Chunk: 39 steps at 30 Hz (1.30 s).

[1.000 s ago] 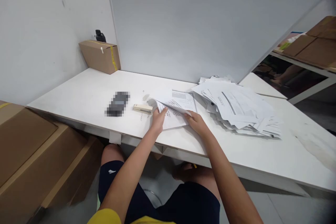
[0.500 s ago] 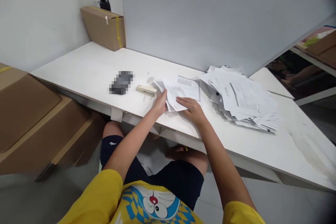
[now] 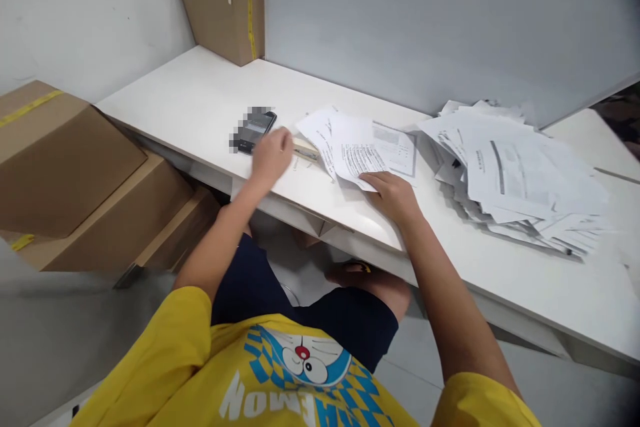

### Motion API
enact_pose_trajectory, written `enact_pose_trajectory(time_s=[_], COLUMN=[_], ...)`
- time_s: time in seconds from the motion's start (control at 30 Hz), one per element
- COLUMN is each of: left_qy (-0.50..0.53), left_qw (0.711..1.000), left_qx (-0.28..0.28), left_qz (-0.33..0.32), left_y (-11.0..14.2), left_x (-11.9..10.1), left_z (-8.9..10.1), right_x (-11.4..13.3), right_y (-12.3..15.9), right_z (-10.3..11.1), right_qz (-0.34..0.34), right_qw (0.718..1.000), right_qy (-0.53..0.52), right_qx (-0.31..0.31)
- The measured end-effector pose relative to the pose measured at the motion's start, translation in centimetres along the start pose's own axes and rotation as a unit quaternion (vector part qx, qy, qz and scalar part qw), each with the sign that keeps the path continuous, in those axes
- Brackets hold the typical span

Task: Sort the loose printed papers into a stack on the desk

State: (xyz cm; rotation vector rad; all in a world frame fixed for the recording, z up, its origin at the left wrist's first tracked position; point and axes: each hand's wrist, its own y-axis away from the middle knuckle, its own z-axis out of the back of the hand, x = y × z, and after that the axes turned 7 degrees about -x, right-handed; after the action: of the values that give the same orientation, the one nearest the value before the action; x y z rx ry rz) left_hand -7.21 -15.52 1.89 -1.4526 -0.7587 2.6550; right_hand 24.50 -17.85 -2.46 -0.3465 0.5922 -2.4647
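A few printed sheets (image 3: pixel 361 150) lie fanned on the white table (image 3: pixel 200 100) in front of me. My right hand (image 3: pixel 393 193) rests on their near edge, fingers pressing the paper down. My left hand (image 3: pixel 271 155) hovers over the table beside a cream stapler (image 3: pixel 306 149), which it partly covers. Its fingers are curled and smeared by motion, so I cannot see whether they touch the stapler. A dark phone (image 3: pixel 254 130) lies just left of the hand.
A large loose heap of printed papers (image 3: pixel 515 173) spreads at the right. A taped cardboard box (image 3: pixel 223 10) stands at the back corner against the grey partition. Bigger cardboard boxes (image 3: pixel 65 160) are stacked on the floor to the left of the table.
My left hand has left the sheets and moved left to the stapler. My right hand stays on the papers. The camera has tilted down and closer.
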Motion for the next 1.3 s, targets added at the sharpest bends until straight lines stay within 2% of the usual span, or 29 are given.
enact_pose_trajectory(time_s=[0.07, 0.1, 0.17, 0.23, 0.3, 0.4, 0.47, 0.53, 0.6, 0.7, 0.77, 0.8, 0.87, 0.97, 1.07, 1.13, 1.2, 1.3], left_qy=[-0.170, -0.223, -0.269, -0.261, -0.223, -0.166, -0.154, -0.155, -0.143, -0.053, 0.042, 0.082, 0.120, 0.102, 0.087, 0.026, -0.098, -0.262], left_qw=[0.984, 0.973, 0.962, 0.965, 0.971, 0.971, 0.967, 0.965, 0.972, 0.994, 0.994, 0.990, 0.987, 0.990, 0.992, 0.997, 0.994, 0.961], left_qx=[-0.054, -0.053, -0.033, -0.033, -0.084, -0.174, -0.204, -0.212, -0.179, -0.027, 0.080, 0.105, 0.107, 0.096, 0.095, 0.074, 0.023, -0.091], left_qz=[-0.030, -0.033, -0.028, -0.025, -0.016, 0.008, 0.007, -0.015, -0.054, -0.096, -0.064, -0.036, -0.002, 0.004, -0.012, -0.030, -0.038, 0.006], left_y=[-2.2, -3.3, -5.1, -6.1, -6.2, -5.4, -4.6, -3.6, -1.9, 1.9, 4.8, 6.0, 7.7, 8.6, 8.0, 7.1, 5.7, 3.5], left_x=[2.5, 3.6, 5.3, 6.4, 7.1, 7.7, 7.8, 7.3, 6.0, 2.7, 0.3, -0.7, -2.2, -3.5, -3.7, -3.0, -1.4, 2.4], left_z=[3.7, 4.9, 6.3, 6.5, 6.3, 6.1, 6.1, 5.9, 5.1, 2.7, 0.7, -0.4, -2.4, -4.8, -5.5, -4.3, -1.9, 2.7], right_x=[-0.1, -0.1, -0.1, -0.1, -0.2, -0.4, -0.7, -0.8, -0.9, -0.8, -0.7, -0.7, -0.8, -1.0, -1.1, -1.0, -1.0, -0.9], right_y=[0.0, 0.0, 0.1, 0.2, 0.3, 0.2, 0.1, -0.1, -0.2, -0.1, 0.1, 0.2, 0.3, 0.3, 0.3, 0.3, 0.2, 0.1], right_z=[-0.3, -0.4, -0.5, -0.5, -0.5, -0.7, -1.0, -1.2, -1.4, -1.5, -1.6, -1.6, -1.8, -1.9, -1.9, -1.8, -1.8, -1.9], right_qz=[-0.010, -0.015, -0.025, -0.030, -0.028, -0.012, -0.001, 0.006, 0.004, -0.012, -0.031, -0.041, -0.059, -0.081, -0.092, -0.099, -0.107, -0.110], right_qw=[1.000, 0.999, 0.999, 0.998, 0.997, 0.997, 0.997, 0.997, 0.997, 0.997, 0.996, 0.995, 0.993, 0.989, 0.986, 0.984, 0.983, 0.981], right_qy=[-0.015, -0.024, -0.041, -0.048, -0.053, -0.066, -0.072, -0.074, -0.072, -0.064, -0.063, -0.064, -0.072, -0.085, -0.094, -0.098, -0.102, -0.106], right_qx=[-0.010, -0.016, -0.026, -0.034, -0.038, -0.032, -0.025, -0.023, -0.027, -0.039, -0.053, -0.060, -0.075, -0.094, -0.104, -0.107, -0.110, -0.116])
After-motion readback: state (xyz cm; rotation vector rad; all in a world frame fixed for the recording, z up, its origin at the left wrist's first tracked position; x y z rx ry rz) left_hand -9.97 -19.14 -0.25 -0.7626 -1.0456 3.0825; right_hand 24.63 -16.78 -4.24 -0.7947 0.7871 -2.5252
